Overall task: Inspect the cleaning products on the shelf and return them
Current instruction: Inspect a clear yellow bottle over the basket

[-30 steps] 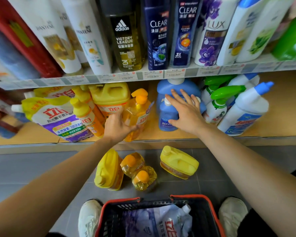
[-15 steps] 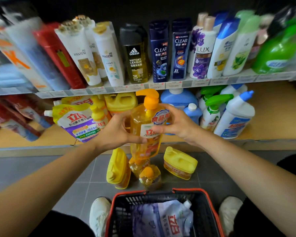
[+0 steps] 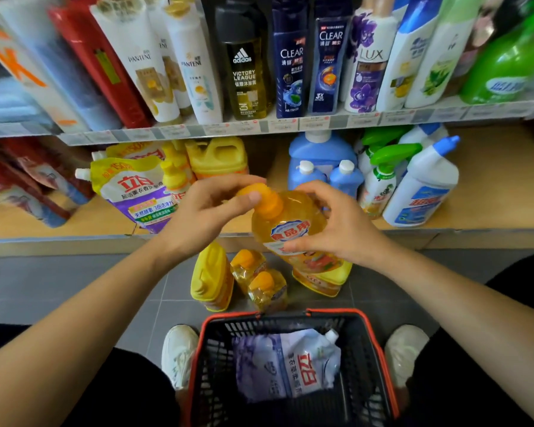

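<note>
So, left hand (image 3: 210, 208): fingers clamped on the pump (image 3: 270, 206).
Bottle (image 3: 290, 232): tilted, held above the basket (image 3: 333, 311).
Right hand (image 3: 342, 229): fingers curled round its body.
Risk: a pressed pump squirts; a slip drops it onto jugs (image 3: 210, 278) beyond the basket.

The left hand (image 3: 204, 211) covers most of the pump head of the orange pump bottle (image 3: 290, 223). The right hand (image 3: 342, 229) hides the bottle's right side and part of its label. Behind the bottle, a yellow jug (image 3: 324, 283) on the floor shows only its near edge. Shampoo bottles (image 3: 290, 66) on the upper shelf lose their tops at the far picture edge. Packs (image 3: 19, 87) at far left are blurred. The price tags (image 3: 284, 124) are unreadable. The basket (image 3: 364, 359) is cut off at the near edge.
</note>
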The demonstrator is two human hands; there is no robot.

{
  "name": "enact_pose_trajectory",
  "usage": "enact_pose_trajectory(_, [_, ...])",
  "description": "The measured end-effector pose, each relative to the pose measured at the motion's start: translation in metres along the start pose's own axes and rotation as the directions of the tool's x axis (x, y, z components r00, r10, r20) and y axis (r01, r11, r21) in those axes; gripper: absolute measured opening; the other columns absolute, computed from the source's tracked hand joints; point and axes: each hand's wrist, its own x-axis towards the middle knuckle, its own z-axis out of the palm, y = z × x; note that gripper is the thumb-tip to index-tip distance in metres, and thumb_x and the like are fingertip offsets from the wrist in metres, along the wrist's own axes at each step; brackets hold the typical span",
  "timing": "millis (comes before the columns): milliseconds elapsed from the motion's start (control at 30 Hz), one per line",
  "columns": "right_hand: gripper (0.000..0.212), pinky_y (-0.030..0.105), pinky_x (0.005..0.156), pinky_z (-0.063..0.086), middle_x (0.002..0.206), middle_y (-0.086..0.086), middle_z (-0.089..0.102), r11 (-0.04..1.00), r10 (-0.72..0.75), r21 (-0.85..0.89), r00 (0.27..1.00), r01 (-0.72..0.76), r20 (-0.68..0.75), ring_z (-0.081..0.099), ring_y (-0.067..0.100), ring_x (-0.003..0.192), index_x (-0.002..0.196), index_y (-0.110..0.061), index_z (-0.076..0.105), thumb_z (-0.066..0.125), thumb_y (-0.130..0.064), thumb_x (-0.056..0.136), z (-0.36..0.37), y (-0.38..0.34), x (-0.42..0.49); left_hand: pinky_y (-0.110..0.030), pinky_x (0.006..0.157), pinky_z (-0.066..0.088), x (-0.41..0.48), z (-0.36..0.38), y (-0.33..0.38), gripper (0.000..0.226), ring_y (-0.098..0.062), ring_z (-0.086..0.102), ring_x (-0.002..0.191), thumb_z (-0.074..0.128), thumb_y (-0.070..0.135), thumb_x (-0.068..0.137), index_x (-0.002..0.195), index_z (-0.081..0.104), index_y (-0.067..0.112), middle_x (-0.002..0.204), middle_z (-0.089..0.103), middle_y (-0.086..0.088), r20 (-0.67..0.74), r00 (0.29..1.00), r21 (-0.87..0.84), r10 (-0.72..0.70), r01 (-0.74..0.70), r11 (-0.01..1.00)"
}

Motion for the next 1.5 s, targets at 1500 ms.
enact_pose_trajectory(1500, [0.083, 0.041, 0.068, 0.051, 0.101, -0.003, 0.069, 0.882, -0.088, -0.450, 0.987, 0.140, 0.135, 0.064, 0.024, 0.085, 0.127, -0.036, 0.042, 0.089, -0.051, 0.060, 0.010, 0.024, -0.005, -0.041, 0.065, 0.055, -0.004, 0.045, -0.018, 0.035, -0.015, 0.066, 0.073, 0.062, 0.057, 0.084, 0.091, 0.079, 0.027, 0.081, 0.074, 0.006, -0.152, 0.987, 0.621, 0.042, 0.062, 0.781])
